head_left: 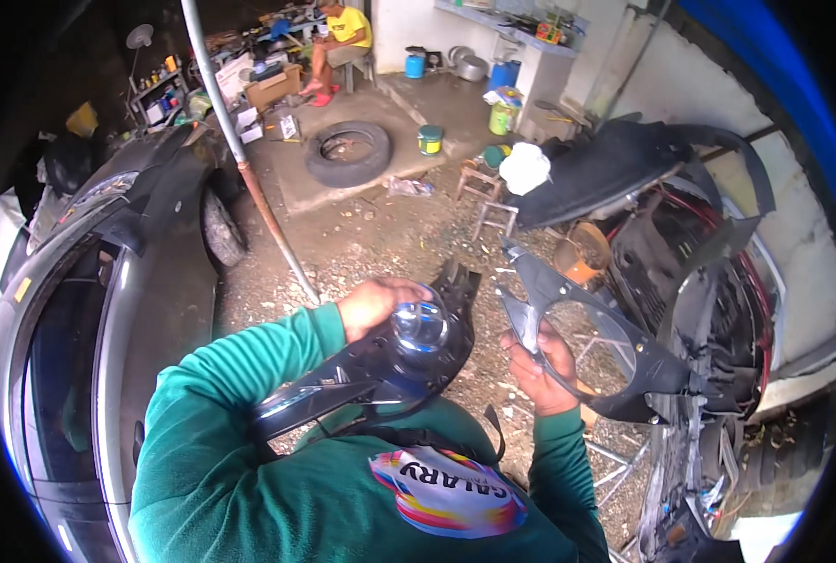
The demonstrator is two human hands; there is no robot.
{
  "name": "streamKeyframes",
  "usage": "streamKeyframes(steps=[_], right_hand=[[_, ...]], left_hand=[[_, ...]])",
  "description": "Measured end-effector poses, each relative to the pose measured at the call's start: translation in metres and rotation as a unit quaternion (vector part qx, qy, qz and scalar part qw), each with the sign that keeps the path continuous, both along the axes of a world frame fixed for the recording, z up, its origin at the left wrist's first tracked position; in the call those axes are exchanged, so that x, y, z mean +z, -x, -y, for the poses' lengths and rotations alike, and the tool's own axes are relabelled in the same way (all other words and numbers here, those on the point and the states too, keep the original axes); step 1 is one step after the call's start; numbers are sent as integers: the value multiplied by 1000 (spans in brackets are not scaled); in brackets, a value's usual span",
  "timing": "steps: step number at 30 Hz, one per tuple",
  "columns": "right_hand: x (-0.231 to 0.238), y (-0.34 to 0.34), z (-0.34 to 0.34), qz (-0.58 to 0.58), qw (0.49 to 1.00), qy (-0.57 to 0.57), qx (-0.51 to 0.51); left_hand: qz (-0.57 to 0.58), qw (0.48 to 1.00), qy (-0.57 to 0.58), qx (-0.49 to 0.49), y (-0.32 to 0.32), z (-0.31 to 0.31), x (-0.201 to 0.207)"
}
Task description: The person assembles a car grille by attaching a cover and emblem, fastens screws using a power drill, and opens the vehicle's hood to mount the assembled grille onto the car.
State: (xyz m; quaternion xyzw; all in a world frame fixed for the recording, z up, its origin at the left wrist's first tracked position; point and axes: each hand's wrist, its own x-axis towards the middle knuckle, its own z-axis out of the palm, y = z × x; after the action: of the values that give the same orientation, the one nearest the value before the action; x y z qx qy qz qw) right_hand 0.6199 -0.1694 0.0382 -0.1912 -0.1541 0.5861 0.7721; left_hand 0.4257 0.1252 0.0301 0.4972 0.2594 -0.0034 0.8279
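My left hand [380, 305] is closed over the upper edge of a car headlight [422, 330], which has a black housing and a round, shiny projector lens. The headlight's long, narrow end points down and left, close against my body. On the right, my right hand [545, 371] grips a black plastic headlight bezel [662, 368] by its inner left edge. That bezel is a thin, pointed frame around a large oval opening, with ground visible through it. A gap separates the two parts.
A dark car [155, 244] stands at left beside a rusty pole [263, 202]. Ahead lie a tyre [319, 171] and a green bucket [429, 140]. Bumpers and body panels [615, 164] crowd the right, near an orange pot [577, 272]. A person in yellow [348, 28] sits far off.
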Motion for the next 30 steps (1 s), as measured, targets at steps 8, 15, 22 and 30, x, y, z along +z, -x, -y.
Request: streamKeyframes(steps=[8, 15, 22, 30], right_hand=[[25, -30, -136, 108, 986, 70, 109], [-2, -95, -285, 183, 958, 156, 160], [9, -164, -445, 165, 962, 170, 136], [14, -233, -537, 173, 962, 197, 81]], left_hand=[[90, 991, 85, -43, -40, -59, 10], [83, 996, -32, -23, -107, -186, -5], [55, 989, -139, 14, -179, -338, -1], [44, 986, -111, 116, -235, -464, -24]])
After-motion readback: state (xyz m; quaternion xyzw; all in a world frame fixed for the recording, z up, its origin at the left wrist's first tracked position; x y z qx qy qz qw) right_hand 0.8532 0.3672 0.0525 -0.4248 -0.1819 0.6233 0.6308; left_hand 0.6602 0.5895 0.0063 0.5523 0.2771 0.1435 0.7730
